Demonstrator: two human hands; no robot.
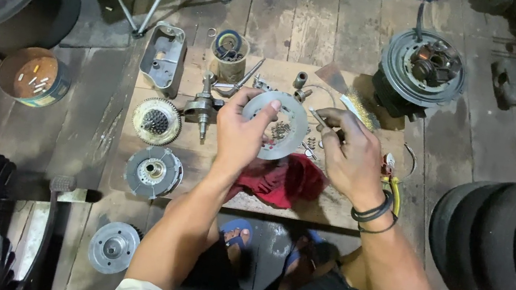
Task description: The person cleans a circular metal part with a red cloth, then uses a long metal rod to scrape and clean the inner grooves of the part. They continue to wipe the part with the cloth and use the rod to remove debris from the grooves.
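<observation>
One flat, round, grey metal disc [275, 125], with a large centre hole holding small loose bits, sits between both hands above a red rag [283, 180]. The left hand [240, 137] grips its near-left rim; the right hand [351, 158] pinches a thin metal tool [319, 117] at its right edge. Beyond the left hand, one small can [229, 58] holds rings. Far left, one round tin [34, 78] holds small pale pieces. Left of the hands lie three round gear parts [157, 121].
</observation>
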